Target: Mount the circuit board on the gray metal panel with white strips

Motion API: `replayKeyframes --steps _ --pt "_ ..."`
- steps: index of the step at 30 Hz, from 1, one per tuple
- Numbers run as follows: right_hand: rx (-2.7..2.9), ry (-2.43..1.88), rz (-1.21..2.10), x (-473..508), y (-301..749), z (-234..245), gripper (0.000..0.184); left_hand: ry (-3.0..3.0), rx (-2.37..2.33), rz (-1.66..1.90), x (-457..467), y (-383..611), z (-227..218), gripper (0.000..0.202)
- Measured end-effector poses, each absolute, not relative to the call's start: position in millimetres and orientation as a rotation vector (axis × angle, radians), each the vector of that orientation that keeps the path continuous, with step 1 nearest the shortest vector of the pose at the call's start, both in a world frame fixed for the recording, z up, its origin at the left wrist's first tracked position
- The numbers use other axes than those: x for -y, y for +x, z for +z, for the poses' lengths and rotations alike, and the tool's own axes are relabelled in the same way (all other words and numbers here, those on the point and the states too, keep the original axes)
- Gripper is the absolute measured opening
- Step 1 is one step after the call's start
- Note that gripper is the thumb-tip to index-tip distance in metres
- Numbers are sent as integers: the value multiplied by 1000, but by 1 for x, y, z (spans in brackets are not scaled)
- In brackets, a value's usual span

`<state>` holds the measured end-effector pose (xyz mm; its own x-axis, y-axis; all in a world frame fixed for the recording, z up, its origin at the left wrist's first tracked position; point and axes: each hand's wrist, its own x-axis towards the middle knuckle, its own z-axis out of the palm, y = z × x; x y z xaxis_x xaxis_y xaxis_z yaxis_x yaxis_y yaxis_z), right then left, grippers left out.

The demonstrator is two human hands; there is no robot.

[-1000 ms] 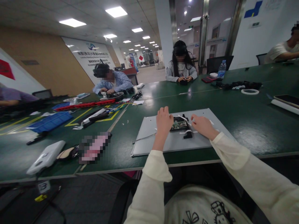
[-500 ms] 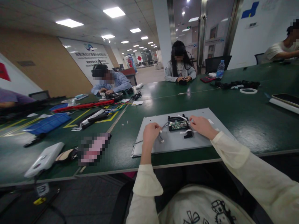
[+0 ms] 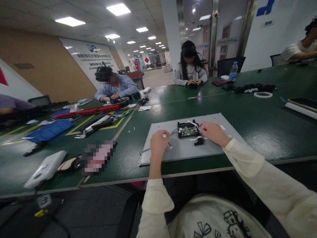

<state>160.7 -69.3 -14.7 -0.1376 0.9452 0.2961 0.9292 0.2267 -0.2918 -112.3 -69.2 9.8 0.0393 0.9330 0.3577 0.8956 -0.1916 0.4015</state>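
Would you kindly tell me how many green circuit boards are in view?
1: the green circuit board sits in a black frame on the grey panel, between the left hand and the right hand. Others may be hidden elsewhere.

Left hand (image 3: 159, 142) hides part of the grey cables (image 3: 174, 131); whether its fingers grip them, cannot tell. Right hand (image 3: 214, 132) covers the end of a white strip (image 3: 193, 123), contact unclear; parts on the circuit board (image 3: 188, 131) are too small to identify. Co-worker (image 3: 296, 51) is cut off at right edge.
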Motion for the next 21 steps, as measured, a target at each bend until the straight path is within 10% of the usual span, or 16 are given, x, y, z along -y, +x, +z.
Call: replayKeyframes --steps 21 --pt "2613 -828 142 68 129 -21 57 2522 -1904 627 103 -95 10 24"
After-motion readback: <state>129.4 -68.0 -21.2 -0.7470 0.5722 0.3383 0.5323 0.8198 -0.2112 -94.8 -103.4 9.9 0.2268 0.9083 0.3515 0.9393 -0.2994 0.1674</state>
